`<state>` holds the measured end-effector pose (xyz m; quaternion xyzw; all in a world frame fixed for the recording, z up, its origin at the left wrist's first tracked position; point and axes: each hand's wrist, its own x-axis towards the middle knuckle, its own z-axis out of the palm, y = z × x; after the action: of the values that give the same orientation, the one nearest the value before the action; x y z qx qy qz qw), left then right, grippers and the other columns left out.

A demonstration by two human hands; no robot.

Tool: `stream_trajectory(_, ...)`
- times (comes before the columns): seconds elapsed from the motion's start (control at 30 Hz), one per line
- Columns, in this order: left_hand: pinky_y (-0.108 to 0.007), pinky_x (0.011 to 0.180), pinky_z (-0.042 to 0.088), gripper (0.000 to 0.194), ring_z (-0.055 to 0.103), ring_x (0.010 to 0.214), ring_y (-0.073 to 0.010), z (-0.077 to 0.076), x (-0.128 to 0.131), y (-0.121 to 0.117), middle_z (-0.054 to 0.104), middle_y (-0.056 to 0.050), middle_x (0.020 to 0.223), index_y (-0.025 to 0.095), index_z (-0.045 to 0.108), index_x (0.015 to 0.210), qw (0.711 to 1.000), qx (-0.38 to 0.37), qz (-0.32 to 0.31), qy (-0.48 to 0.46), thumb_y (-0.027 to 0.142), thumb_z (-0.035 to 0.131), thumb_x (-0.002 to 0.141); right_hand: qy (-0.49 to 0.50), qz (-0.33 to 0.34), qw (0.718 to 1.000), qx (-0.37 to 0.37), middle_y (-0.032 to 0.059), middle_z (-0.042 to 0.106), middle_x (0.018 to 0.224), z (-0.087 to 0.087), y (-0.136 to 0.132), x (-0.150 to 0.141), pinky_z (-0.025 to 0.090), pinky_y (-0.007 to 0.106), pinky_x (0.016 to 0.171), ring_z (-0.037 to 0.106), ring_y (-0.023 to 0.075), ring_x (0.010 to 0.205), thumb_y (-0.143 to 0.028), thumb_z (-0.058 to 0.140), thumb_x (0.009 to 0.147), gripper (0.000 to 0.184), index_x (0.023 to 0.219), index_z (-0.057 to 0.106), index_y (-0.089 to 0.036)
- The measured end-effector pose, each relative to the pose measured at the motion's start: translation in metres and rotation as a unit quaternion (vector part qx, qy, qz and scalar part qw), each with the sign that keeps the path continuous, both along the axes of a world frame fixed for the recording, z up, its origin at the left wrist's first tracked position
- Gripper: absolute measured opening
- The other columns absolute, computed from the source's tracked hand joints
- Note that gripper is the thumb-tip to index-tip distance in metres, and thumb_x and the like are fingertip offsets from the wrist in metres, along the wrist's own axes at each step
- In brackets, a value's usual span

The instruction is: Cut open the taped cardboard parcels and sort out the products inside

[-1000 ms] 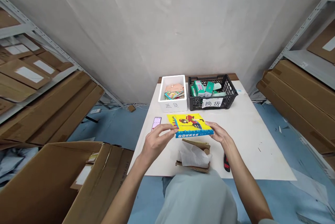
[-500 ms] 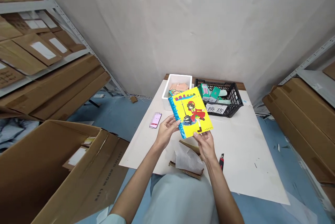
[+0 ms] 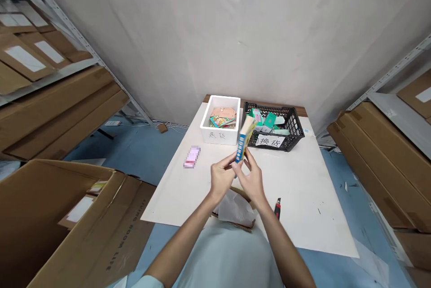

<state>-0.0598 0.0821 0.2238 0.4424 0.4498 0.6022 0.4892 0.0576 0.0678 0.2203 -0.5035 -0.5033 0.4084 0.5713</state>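
Observation:
Between my two hands a yellow book with a blue spine (image 3: 241,145) is held up edge-on, its spine turned toward me and its top edge leaning slightly right. My left hand (image 3: 222,173) grips the lower left side, fingers curled against the cover. On the lower right, my right hand (image 3: 249,177) is closed on the same book, thumb near the spine's bottom. Beneath the hands, at the table's near edge, lies an opened brown cardboard package (image 3: 235,209) with whitish wrapping inside. The front cover is mostly out of sight.
A white foam box (image 3: 220,135) with books and a black crate (image 3: 290,143) with green boxes stand at the table's back. A red-and-black utility knife (image 3: 277,209) lies right, a pixelated phone (image 3: 191,157) left. A large carton (image 3: 114,216) stands left of the table (image 3: 310,202).
The book has turned from showing its front cover to showing its spine. Both hands have drawn closer together around its lower end. The view has shifted slightly.

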Motion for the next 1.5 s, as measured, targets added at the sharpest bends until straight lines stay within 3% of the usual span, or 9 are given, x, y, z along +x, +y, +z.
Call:
stream_trajectory(0.2, -0.049, 0.101, 0.071, 0.057, 0.081, 0.12, -0.036, -0.009, -0.011, -0.004, 0.086, -0.01, 0.124, 0.023, 0.089, 0.12, 0.997, -0.002, -0.041, 0.068, 0.042, 0.104, 0.068, 0.083, -0.074, 0.993, -0.034, 0.0119, 0.087, 0.111, -0.002, 0.015, 0.01, 0.067, 0.044, 0.098, 0.081, 0.0305, 0.105, -0.071, 0.075, 0.095, 0.051, 0.108, 0.078, -0.021)
stream_trajectory(0.33, -0.045, 0.104, 0.068, 0.07, 0.077, 0.129, -0.0356, 0.005, -0.051, 0.015, 0.08, -0.014, 0.141, 0.024, 0.086, 0.126, 0.997, -0.01, 0.04, 0.062, 0.04, 0.108, 0.062, 0.136, -0.001, 0.989, -0.055, 0.0117, 0.085, 0.13, 0.012, 0.015, 0.036, 0.067, 0.047, 0.104, 0.08, 0.0333, 0.12, -0.072, 0.078, 0.093, 0.055, 0.118, 0.078, -0.023)
stream_trajectory(0.5, -0.046, 0.089, 0.071, 0.066, 0.083, 0.104, -0.0356, 0.016, -0.069, 0.017, 0.087, -0.014, 0.11, 0.02, 0.089, 0.111, 0.99, -0.1, -0.095, -0.006, 0.045, 0.113, 0.055, 0.189, 0.028, 0.979, -0.075, 0.0107, 0.083, 0.136, 0.014, 0.012, 0.042, 0.067, 0.051, 0.109, 0.079, 0.036, 0.126, -0.074, 0.086, 0.085, 0.062, 0.122, 0.079, -0.025)
stream_trajectory(0.73, -0.048, 0.079, 0.075, 0.063, 0.085, 0.1, -0.0384, 0.029, -0.062, 0.009, 0.087, -0.014, 0.112, 0.021, 0.086, 0.103, 0.983, -0.119, -0.133, -0.039, 0.046, 0.114, 0.052, 0.207, 0.017, 0.972, -0.112, 0.0108, 0.083, 0.136, 0.007, 0.016, 0.042, 0.069, 0.053, 0.107, 0.081, 0.0363, 0.123, -0.074, 0.088, 0.084, 0.066, 0.125, 0.078, -0.024)
stream_trajectory(0.93, -0.049, 0.084, 0.074, 0.065, 0.086, 0.098, -0.0389, 0.011, -0.041, 0.002, 0.086, -0.014, 0.103, 0.017, 0.084, 0.102, 0.992, -0.112, -0.045, -0.042, 0.045, 0.114, 0.052, 0.074, -0.076, 0.994, -0.041, 0.0133, 0.064, 0.166, -0.01, 0.014, 0.041, 0.055, 0.055, 0.126, 0.058, 0.0342, 0.156, -0.063, 0.092, 0.081, 0.084, 0.152, 0.069, -0.025)
stream_trajectory(1.1, -0.048, 0.103, 0.069, 0.033, 0.086, 0.106, -0.0332, -0.013, -0.005, -0.027, 0.088, -0.008, 0.106, 0.025, 0.088, 0.108, 0.995, -0.059, -0.031, 0.071, 0.039, 0.098, 0.08, 0.093, 0.037, 0.992, -0.076, 0.0142, 0.079, 0.142, -0.033, -0.012, 0.018, 0.067, 0.051, 0.11, 0.072, 0.036, 0.14, -0.064, 0.092, 0.082, 0.082, 0.15, 0.074, -0.022)
stream_trajectory(1.2, -0.048, 0.104, 0.069, 0.045, 0.084, 0.117, -0.0344, -0.023, 0.004, -0.038, 0.088, -0.007, 0.118, 0.029, 0.087, 0.12, 0.991, -0.067, -0.065, 0.095, 0.032, 0.098, 0.077, 0.116, 0.02, 0.989, -0.085, 0.0131, 0.084, 0.128, -0.036, -0.017, 0.018, 0.069, 0.051, 0.106, 0.078, 0.0359, 0.128, -0.068, 0.092, 0.08, 0.08, 0.141, 0.079, -0.019)
stream_trajectory(1.4, -0.045, 0.098, 0.07, 0.076, 0.074, 0.136, -0.0378, -0.028, -0.039, -0.013, 0.074, -0.021, 0.15, 0.021, 0.079, 0.134, 0.992, -0.109, -0.031, 0.046, 0.042, 0.106, 0.066, 0.209, 0.026, 0.964, -0.16, 0.0118, 0.086, 0.126, -0.019, -0.009, 0.052, 0.071, 0.052, 0.103, 0.081, 0.0367, 0.123, -0.066, 0.096, 0.076, 0.077, 0.136, 0.081, -0.019)
stream_trajectory(1.5, -0.042, 0.086, 0.07, 0.083, 0.08, 0.119, -0.0382, -0.017, -0.068, -0.005, 0.08, -0.024, 0.137, 0.017, 0.079, 0.133, 0.986, -0.158, -0.037, 0.024, 0.05, 0.108, 0.063, 0.224, 0.047, 0.96, -0.161, 0.0097, 0.085, 0.132, -0.011, -0.01, 0.061, 0.071, 0.051, 0.103, 0.081, 0.0361, 0.124, -0.067, 0.095, 0.078, 0.075, 0.138, 0.08, -0.024)
